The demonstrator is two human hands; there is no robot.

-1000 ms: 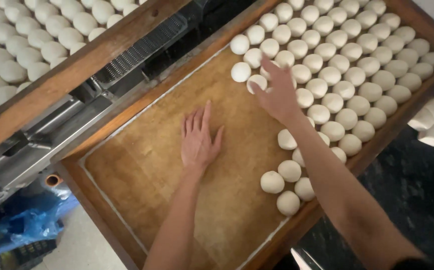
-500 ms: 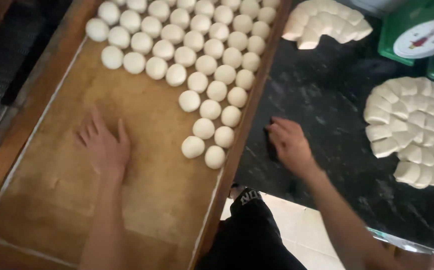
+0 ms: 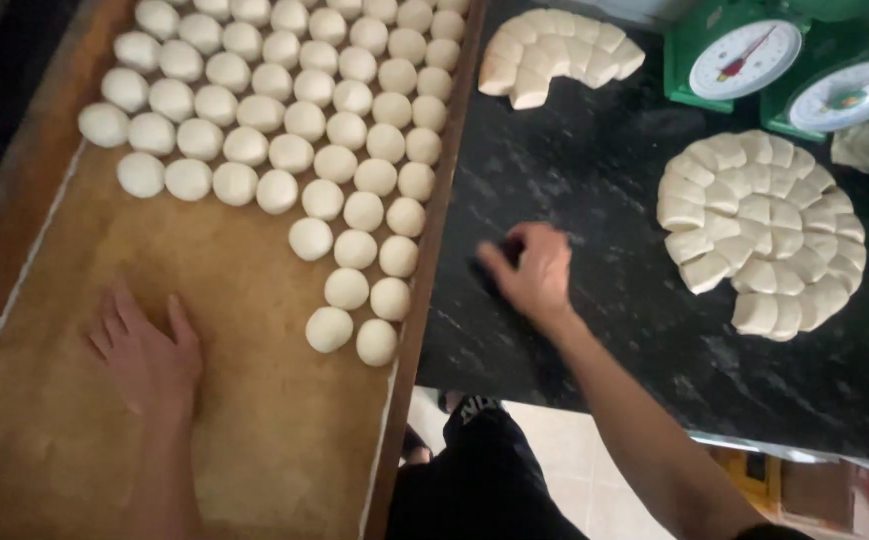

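Right hand [image 3: 530, 275] lies on the black table [image 3: 595, 340], fingers curled over a small dark thing [image 3: 500, 262] at its fingertips. Too blurred to tell what the thing is, or whether the grip has closed on it; it may only be touched.

Left hand [image 3: 150, 355] flat, fingers spread wide, holding nothing, pressed palm-down on the bare brown lining of the wooden tray [image 3: 35, 190]. It looks like a brace for the body while the other arm reaches across.

Rows of round dough balls [image 3: 305, 130] fill the far part of the tray. The nearest ball [image 3: 330, 329] sits just beside the tray's right edge, apart from the left hand.

Out on the table: a round slab of cut dough pieces [image 3: 760, 230], well apart from the right hand, and a curved strip of cut pieces [image 3: 555, 55] farther off. Two green dial scales [image 3: 745, 55] at the back edge.

Judgement on doing this well: keep the left palm on bare lining, clear of the balls, so none get flattened. Get a firm pinch on the dark thing before lifting, wrist low.
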